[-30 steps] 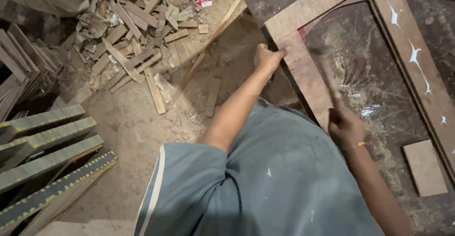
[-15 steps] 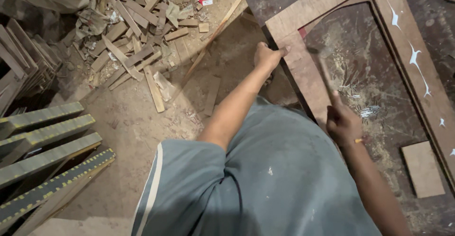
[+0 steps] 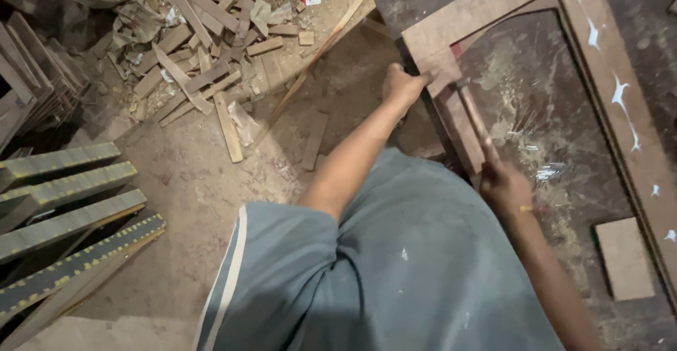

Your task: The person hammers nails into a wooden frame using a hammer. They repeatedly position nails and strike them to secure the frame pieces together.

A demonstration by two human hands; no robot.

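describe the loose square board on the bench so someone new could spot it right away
Start at the big wooden frame lying flat on the dark, dusty workbench at upper right. Follow its right rail, streaked with white glue, down toward the bottom right corner of the view. The small square board lies flat there inside the frame, beyond the right hand: the only loose, plain pale piece there.
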